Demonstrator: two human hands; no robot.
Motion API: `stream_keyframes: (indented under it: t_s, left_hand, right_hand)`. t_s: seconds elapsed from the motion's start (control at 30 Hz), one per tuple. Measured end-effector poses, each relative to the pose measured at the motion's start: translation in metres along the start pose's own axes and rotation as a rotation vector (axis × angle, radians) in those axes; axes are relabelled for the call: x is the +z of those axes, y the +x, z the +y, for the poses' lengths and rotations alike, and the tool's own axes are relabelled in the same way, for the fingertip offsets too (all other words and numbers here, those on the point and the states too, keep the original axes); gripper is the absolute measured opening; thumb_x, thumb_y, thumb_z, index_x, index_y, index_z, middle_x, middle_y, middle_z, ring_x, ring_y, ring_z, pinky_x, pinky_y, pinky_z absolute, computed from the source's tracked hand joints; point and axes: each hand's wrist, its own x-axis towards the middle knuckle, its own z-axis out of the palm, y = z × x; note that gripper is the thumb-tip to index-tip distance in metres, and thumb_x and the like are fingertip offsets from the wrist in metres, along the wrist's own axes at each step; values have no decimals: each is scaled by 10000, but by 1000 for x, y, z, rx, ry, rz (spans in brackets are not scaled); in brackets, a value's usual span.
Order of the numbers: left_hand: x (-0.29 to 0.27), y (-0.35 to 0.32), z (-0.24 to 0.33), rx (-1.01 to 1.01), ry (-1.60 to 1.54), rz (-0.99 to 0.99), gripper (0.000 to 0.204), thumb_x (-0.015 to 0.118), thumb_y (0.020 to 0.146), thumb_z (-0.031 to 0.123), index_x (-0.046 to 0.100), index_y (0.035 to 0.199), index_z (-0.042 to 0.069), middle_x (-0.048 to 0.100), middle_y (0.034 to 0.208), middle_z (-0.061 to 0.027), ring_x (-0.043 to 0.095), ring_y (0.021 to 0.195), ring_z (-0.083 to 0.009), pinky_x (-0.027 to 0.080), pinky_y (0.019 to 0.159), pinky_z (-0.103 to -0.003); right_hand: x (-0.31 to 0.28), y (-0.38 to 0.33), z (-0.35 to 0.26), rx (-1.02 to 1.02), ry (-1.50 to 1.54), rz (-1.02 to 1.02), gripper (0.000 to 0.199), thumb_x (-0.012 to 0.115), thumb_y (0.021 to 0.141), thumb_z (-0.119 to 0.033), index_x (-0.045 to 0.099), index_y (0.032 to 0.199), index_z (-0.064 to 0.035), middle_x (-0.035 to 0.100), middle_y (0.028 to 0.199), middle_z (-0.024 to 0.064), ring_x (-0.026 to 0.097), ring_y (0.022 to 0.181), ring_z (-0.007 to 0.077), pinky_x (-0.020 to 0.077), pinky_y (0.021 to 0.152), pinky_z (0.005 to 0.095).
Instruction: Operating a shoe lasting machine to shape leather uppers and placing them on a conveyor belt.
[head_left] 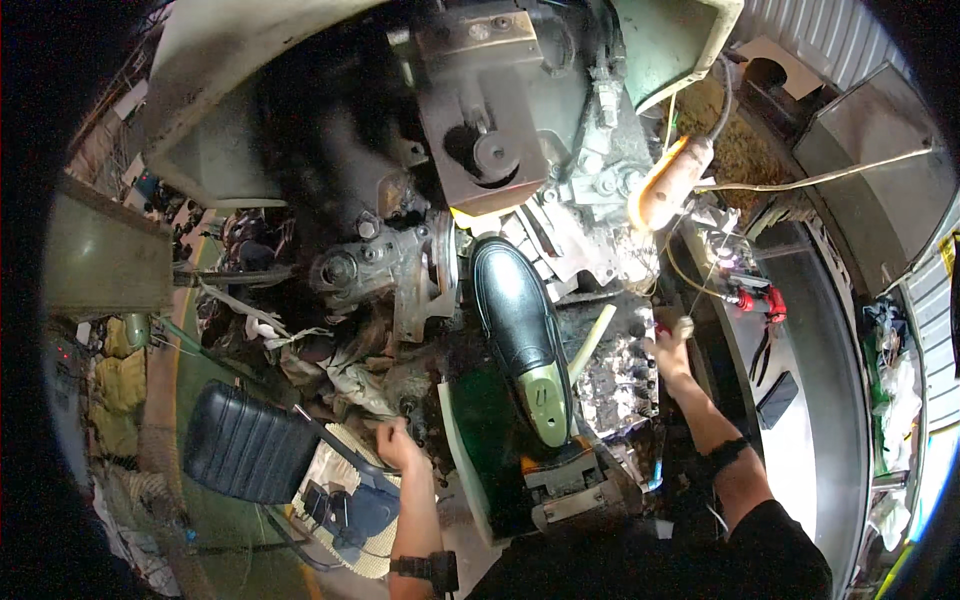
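Observation:
A black leather shoe (512, 300) sits toe-away in the middle of the machine, fitted on a pale green shoe last (545, 400). My left hand (397, 445) is closed, left of the shoe and low, beside dark machine parts; what its fingers hold, if anything, is hidden. To the right of the shoe, my right hand (672, 355) is curled at the machine's side, near a small pale rounded part. Its fingers are partly hidden, and I cannot make out what is in them. Neither hand touches the shoe.
Above the toe stands a heavy metal block (480, 120). A lit orange work lamp (668, 188) hangs at the right. Beyond my right hand, a bench (795, 440) bears a red tool (770, 303) and a dark flat object (777, 400). A black chair (250, 440) stands at the left.

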Motion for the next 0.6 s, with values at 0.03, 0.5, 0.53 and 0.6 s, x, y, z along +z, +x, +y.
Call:
stream_keyframes:
  t_s: [0.03,0.5,0.53,0.6]
  left_hand:
    - [5,-5,-9,-6,3,2,203,677,906,54,696,1068,-67,704,1052,-87,646,997,-220,477,919,-330]
    - [-22,-81,-88,-360,294,-449,253,606,799,-47,707,1031,-40,704,952,-107,641,822,-190,510,768,-327]
    - [-67,-69,-106,-141,311,-245,284,609,809,-40,687,1082,-47,701,974,-114,642,834,-198,514,789,-328]
    - [-97,-58,-136,63,60,-48,362,609,834,-26,636,1194,-46,692,1046,-128,642,876,-212,514,851,-321]
  right_hand:
    - [6,-1,3,83,-41,-166,871,706,908,-142,160,1578,-35,561,1372,226,520,1275,293,414,1066,388]
    - [-125,-6,299,501,327,101,151,616,902,-229,675,907,-90,613,673,56,589,595,247,462,521,372]
    - [-91,-6,249,336,-478,-430,149,622,906,-225,671,932,-87,617,672,39,590,601,222,461,524,347]
    - [-59,-36,105,269,-664,-637,156,623,924,-208,663,978,-67,628,681,24,586,616,170,450,532,298]
